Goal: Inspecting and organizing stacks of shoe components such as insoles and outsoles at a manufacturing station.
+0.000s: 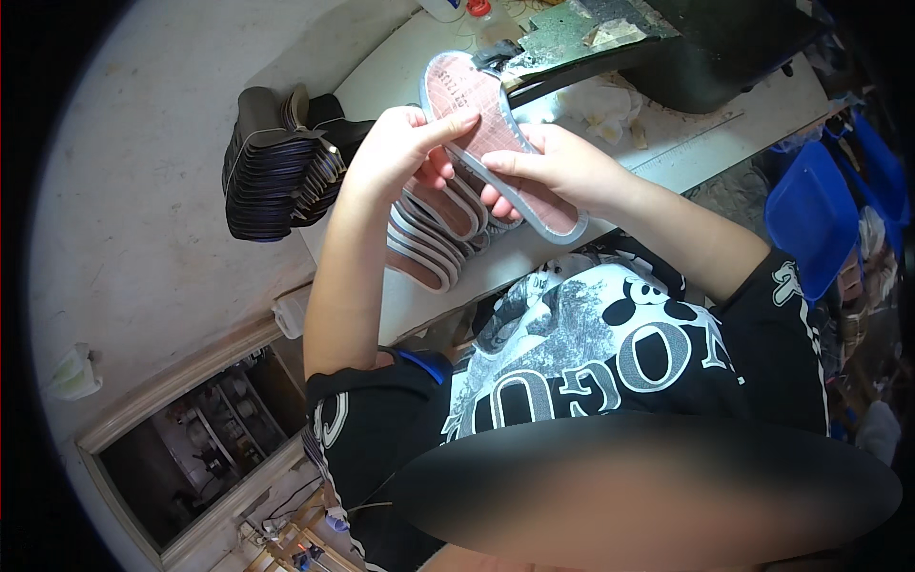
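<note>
A shoe sole (481, 133) with a reddish-brown middle and a raised grey rim is held up at a slant above the table. My left hand (405, 148) grips its left edge, thumb on the face and fingers curled underneath. On the other edge, lower down, my right hand (562, 170) pinches it with the thumb on top. Below it, partly covered by the hands, lies a row of similar soles (419, 250) with pale rims, overlapping one another. Left of my left forearm stands a tied bundle of dark sole pieces (272, 181).
A worn green machine bed (586, 43) stands on the white table (686, 157) just beyond the sole. Crumpled pale scraps (605, 107) lie beside it. A red-capped bottle (486, 21) is at the back. Blue plastic containers (810, 214) are at right; a framed opening (191, 453) is at lower left.
</note>
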### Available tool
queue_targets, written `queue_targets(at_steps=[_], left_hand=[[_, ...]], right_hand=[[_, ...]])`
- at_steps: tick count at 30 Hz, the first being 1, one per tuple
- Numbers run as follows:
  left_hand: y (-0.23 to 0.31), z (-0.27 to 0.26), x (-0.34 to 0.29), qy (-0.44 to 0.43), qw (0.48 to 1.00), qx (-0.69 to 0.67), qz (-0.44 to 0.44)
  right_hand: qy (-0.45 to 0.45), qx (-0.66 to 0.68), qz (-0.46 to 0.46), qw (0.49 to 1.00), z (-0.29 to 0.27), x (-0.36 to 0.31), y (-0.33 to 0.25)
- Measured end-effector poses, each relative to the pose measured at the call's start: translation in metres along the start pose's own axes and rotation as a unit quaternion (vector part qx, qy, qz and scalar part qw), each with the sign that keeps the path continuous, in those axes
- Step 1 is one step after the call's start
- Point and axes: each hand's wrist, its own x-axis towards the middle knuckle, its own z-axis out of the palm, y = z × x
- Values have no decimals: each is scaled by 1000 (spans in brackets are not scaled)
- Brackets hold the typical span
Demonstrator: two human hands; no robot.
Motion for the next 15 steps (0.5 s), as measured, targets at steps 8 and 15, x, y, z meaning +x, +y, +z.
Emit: queue_targets(at_steps=[8,15], left_hand=[[2,2,14,111,992,2,60],[0,-23,33,37,991,-102,80]], right_hand=[[84,19,43,995,1,-46,1],[57,-84,-74,992,7,-7,-13]])
